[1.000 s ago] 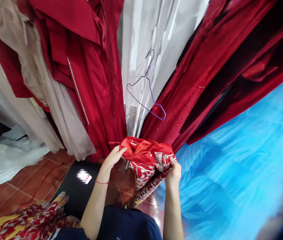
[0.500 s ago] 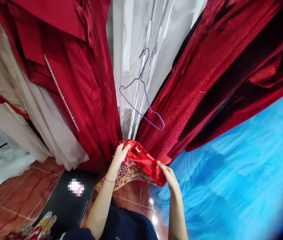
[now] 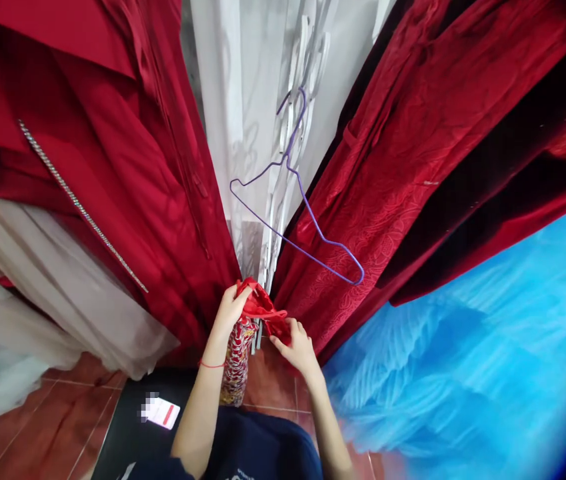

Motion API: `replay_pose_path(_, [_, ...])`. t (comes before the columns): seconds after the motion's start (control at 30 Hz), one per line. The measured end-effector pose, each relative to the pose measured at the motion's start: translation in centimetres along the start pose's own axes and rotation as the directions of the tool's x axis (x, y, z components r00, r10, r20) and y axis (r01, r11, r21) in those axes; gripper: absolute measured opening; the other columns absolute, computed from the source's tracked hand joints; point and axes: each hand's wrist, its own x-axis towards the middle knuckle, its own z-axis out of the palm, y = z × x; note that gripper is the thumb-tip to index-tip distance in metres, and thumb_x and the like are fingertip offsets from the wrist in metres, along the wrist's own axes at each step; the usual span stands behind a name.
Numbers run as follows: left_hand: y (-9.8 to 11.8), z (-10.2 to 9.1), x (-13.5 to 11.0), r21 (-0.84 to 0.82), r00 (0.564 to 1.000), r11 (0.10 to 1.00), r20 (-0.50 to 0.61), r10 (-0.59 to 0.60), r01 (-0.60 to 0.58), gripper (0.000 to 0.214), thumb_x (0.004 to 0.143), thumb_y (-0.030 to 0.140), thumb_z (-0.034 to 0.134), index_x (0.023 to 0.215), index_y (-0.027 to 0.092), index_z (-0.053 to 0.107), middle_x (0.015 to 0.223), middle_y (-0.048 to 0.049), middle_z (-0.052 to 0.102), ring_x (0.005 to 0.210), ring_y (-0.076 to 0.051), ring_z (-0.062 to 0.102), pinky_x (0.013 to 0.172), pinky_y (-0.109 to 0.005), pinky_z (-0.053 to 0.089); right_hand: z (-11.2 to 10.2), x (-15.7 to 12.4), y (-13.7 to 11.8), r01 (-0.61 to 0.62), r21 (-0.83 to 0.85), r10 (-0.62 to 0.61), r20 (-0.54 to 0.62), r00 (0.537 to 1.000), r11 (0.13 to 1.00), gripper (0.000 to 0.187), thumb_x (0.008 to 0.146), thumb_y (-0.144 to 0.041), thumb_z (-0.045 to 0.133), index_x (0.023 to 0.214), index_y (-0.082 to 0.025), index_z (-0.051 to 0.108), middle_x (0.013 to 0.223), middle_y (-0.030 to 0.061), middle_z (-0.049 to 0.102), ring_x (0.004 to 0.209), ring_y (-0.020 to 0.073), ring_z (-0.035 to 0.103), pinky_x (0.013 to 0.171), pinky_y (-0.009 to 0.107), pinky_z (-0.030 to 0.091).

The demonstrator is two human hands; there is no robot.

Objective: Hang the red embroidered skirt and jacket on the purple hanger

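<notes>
My left hand and my right hand both grip the top edge of a red embroidered garment, held up in front of me. Its patterned lower part hangs down between my arms toward the floor. Just above my hands an empty purple wire hanger hangs from the rack, tilted down to the right. A thin red cord circles my left wrist.
Red dresses hang on the left and dark red dresses on the right. White hangers and fabric fill the gap between them. Beige tulle hangs far left, blue tulle spreads at right. A black box lies on the red tile floor.
My hands have drawn closer together and bunched the red garment's top edge. The view moved nearer to the rack, so the purple hanger appears larger.
</notes>
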Motion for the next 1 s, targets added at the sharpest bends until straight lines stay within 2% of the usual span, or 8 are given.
replay_pose_path(0.13, [0.2, -4.3, 1.0, 0.033, 0.999, 0.999, -0.033, -0.011, 0.012, 0.038, 0.066, 0.05, 0.073, 0.077, 0.013, 0.069, 0.072, -0.0026, 0.069, 0.07, -0.017, 0.06, 0.067, -0.026, 0.045, 2.6, 1.4, -1.2, -0.301, 0.282, 0.333, -0.07, 0.94, 0.911, 0.024, 0.078, -0.044, 0.063, 0.076, -0.02, 0.061, 0.076, 0.008, 0.066, 0.076, 0.024, 0.063, 0.075, 0.038, 0.048])
replay_pose_path(0.3, [-1.1, -9.4, 2.1, 0.098, 0.988, 0.994, -0.148, -0.031, 0.046, 0.048, 0.061, 0.058, 0.074, 0.079, 0.014, 0.068, 0.075, -0.0039, 0.07, 0.074, -0.019, 0.062, 0.071, -0.028, 0.047, 0.7, 3.8, -1.7, -0.199, 0.547, 0.245, -0.013, 0.969, 0.813, 0.043, 0.072, -0.063, 0.058, 0.066, -0.02, 0.055, 0.06, -0.0008, 0.058, 0.057, 0.0152, 0.051, 0.056, 0.026, 0.042])
replay_pose_path(0.57, [-1.7, -12.0, 2.6, 0.394, 0.993, 0.916, -0.055, 0.101, -0.071, 0.052, 0.078, 0.062, 0.062, 0.1, 0.015, 0.07, 0.084, -0.007, 0.073, 0.078, -0.021, 0.067, 0.07, -0.027, 0.05, -2.4, 6.0, -7.6, -0.029, 0.812, 0.286, -0.172, 0.943, 0.583, 0.036, 0.079, -0.05, 0.061, 0.064, -0.023, 0.043, 0.042, -0.0105, 0.035, 0.04, 0.0082, 0.029, 0.044, 0.024, 0.025])
replay_pose_path(0.7, [-1.5, -15.0, 2.4, 0.419, 0.992, 0.907, -0.1, 0.081, -0.032, 0.058, 0.087, 0.064, 0.046, 0.114, 0.017, 0.064, 0.086, -0.0095, 0.073, 0.075, -0.022, 0.069, 0.063, -0.029, 0.051, -3.5, 4.8, -9.2, -0.022, 0.811, 0.292, -0.185, 0.938, 0.585, 0.032, 0.079, -0.045, 0.065, 0.065, -0.022, 0.046, 0.041, -0.0108, 0.036, 0.038, 0.0075, 0.029, 0.042, 0.024, 0.022])
replay_pose_path(0.8, [-1.6, -17.1, 2.2, 0.649, 0.949, 0.727, -0.315, -0.011, 0.224, 0.055, 0.085, 0.061, 0.051, 0.115, 0.016, 0.063, 0.106, -0.0179, 0.071, 0.104, -0.035, 0.066, 0.083, -0.045, 0.052, -4.7, 3.7, -9.7, -0.009, 0.817, 0.324, -0.219, 0.92, 0.577, 0.033, 0.076, -0.043, 0.067, 0.063, -0.022, 0.045, 0.041, -0.0111, 0.035, 0.038, 0.0062, 0.027, 0.04, 0.023, 0.02])
replay_pose_path(0.9, [-1.9, -16.6, 2.1, 0.777, 0.848, 0.477, -0.518, 0.115, 0.411, 0.076, 0.081, 0.063, 0.057, 0.133, 0.009, 0.05, 0.138, -0.0294, 0.053, 0.134, -0.048, 0.043, 0.102, -0.065, 0.037, -5.9, 3.3, -10.6, 0.035, 0.825, 0.347, -0.275, 0.897, 0.564, 0.035, 0.075, -0.042, 0.069, 0.063, -0.022, 0.043, 0.042, -0.0117, 0.033, 0.037, 0.0056, 0.025, 0.039, 0.023, 0.019])
replay_pose_path(0.93, [-2.1, -15.7, 2.0, 0.805, 0.876, 0.484, -0.46, 0.145, 0.343, 0.083, 0.081, 0.064, 0.057, 0.14, 0.008, 0.042, 0.143, -0.0293, 0.048, 0.138, -0.046, 0.04, 0.106, -0.064, 0.033, -6.2, 3.3, -11.0, 0.058, 0.83, 0.346, -0.294, 0.891, 0.555, 0.035, 0.076, -0.042, 0.069, 0.063, -0.022, 0.043, 0.043, -0.0118, 0.032, 0.037, 0.0055, 0.025, 0.039, 0.022, 0.019])
replay_pose_path(1.0, [-3.1, -12.8, 1.2, 0.823, 0.984, 0.566, -0.129, 0.122, 0.038, 0.092, 0.077, 0.063, 0.063, 0.149, 0.013, 0.032, 0.15, -0.0238, 0.043, 0.14, -0.037, 0.041, 0.114, -0.053, 0.033, -6.8, 3.7, -12.0, 0.108, 0.836, 0.332, -0.328, 0.884, 0.539, 0.033, 0.076, -0.038, 0.069, 0.063, -0.022, 0.044, 0.043, -0.0118, 0.032, 0.037, 0.0052, 0.025, 0.039, 0.022, 0.019])
